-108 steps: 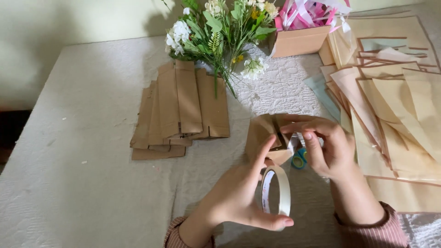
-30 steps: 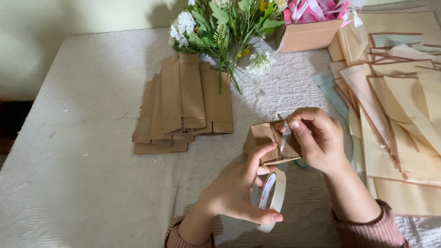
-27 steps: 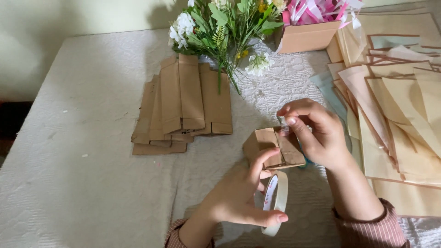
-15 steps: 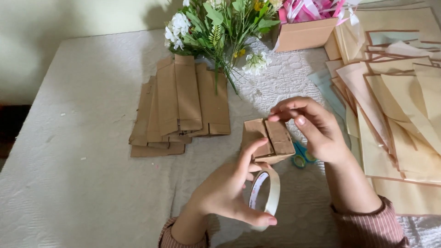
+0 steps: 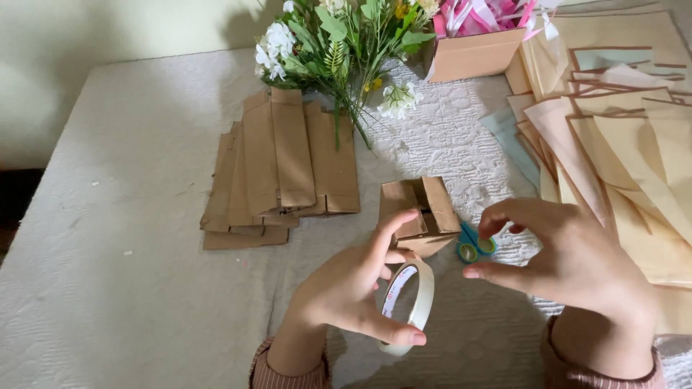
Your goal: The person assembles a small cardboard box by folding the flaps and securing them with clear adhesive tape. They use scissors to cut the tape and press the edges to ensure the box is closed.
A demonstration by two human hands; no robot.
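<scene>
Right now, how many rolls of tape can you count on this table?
1: the tape roll is held in the left hand, below the folded brown paper piece. Others may be hidden.

Big table (image 5: 130,288) under a white textured cloth (image 5: 447,144), filling most of the view. Pale yellowish-green wall (image 5: 108,29) right behind it, soft shadow cast on it up top. Dark strip of floor (image 5: 18,202) off the left edge. Soft, even light, daylight-ish.
</scene>
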